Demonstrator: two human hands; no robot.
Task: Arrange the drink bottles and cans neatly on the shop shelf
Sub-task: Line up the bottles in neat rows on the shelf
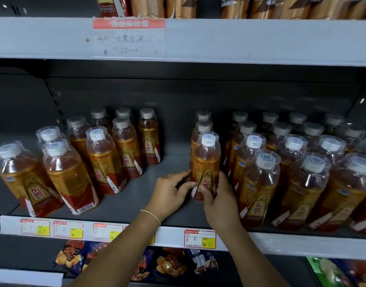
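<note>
Both hands are on it: the left hand (pixel 171 192) has thumb and fingers round the lower left of the bottle (pixel 207 160), and the right hand (pixel 220 198) wraps the lower right with its thumb across the label. It's a close two-handed hold.

The bottle stands on the shelf (pixel 149 201) mid-width, a little back from the front edge, heading a single file with two more bottles (pixel 203 126) behind it. Its long axis is vertical, white cap up, and the red-lettered label faces out toward the aisle — the way a shopper wants it.

How far along? About halfway, by my reckoning. The right block (pixel 292 162) looks finished, with tight rows, though its labels are turned a little to one side. The left cluster (pixel 107 158) is looser. Its files straggle, and the front pair show barcodes instead of the brand.

A wide bare strip of shelf lies between that cluster and the centre file — closing it up looks like the main job left. The spacing on the left also needs squaring.
</note>
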